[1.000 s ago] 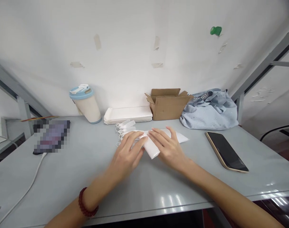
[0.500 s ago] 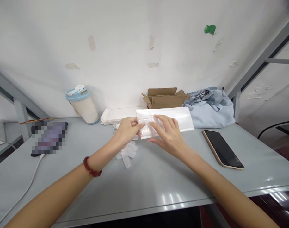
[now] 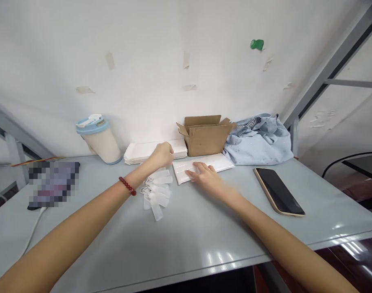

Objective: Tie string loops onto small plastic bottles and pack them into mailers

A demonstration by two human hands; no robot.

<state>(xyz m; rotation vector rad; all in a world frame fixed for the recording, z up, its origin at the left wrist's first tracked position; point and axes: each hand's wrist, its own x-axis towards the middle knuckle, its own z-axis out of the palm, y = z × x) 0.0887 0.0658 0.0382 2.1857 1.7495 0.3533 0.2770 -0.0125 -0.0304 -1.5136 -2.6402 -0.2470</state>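
Note:
A white padded envelope lies flat on the table, in front of the cardboard box. My right hand rests on its left part, fingers spread and lying on the surface. My left hand is closed, fingers curled under, at the front edge of a stack of white envelopes; whatever it may hold is hidden. Just below that wrist lies a pile of translucent white tags with thin white strings. On my left wrist is a dark red bead bracelet.
At the back stand an open cardboard box and a blue-lidded cup. A light blue cloth bag slumps beside the box. A phone lies at the right. On the left, a blurred-out device has a white cable attached.
The padded envelope has come down from both hands onto the table. My left hand has let go of it and moved left to the stack; my right hand stays on it.

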